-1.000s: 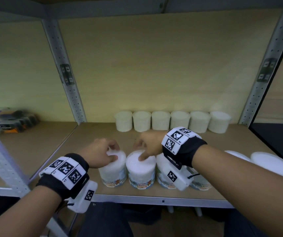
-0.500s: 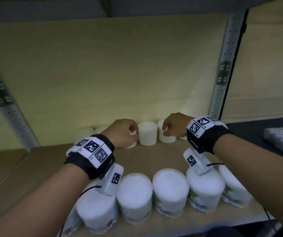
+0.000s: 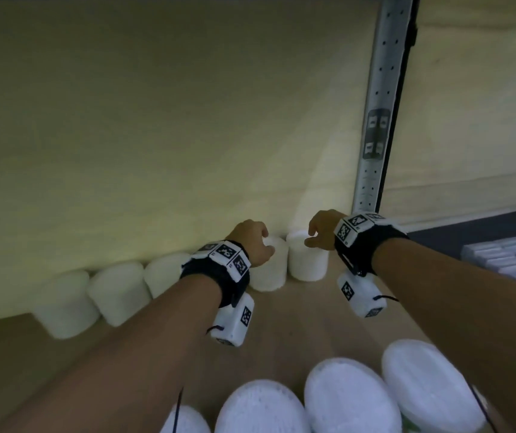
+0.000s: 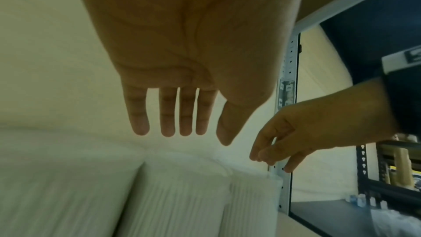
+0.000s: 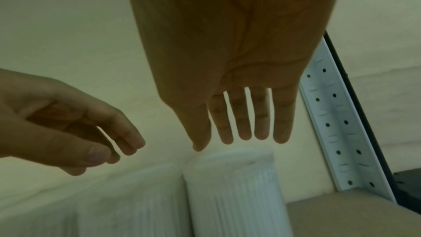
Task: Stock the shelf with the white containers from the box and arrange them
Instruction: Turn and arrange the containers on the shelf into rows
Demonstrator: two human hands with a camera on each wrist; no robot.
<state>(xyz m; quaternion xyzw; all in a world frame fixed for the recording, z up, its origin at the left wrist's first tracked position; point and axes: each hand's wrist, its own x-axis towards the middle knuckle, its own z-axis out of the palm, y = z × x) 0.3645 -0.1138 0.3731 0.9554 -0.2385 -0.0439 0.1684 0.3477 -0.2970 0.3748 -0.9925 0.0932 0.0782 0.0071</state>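
Several white ribbed containers line the back wall of the wooden shelf. My left hand hovers over the second container from the right. In the left wrist view its fingers hang straight and hold nothing, just above the container tops. My right hand hovers over the rightmost back container. Its fingers are also straight and empty, a little above that container. A front row of white-lidded containers stands near the shelf's front edge, below my forearms.
A perforated white metal upright stands just right of the last back container. Beyond it, a dark shelf holds rows of white packs. Bare wood lies between the back and front rows. The pale back wall closes the bay.
Both hands left the front-row lids and reached to the back row, then shifted right along it. The head view moved closer and turned right.
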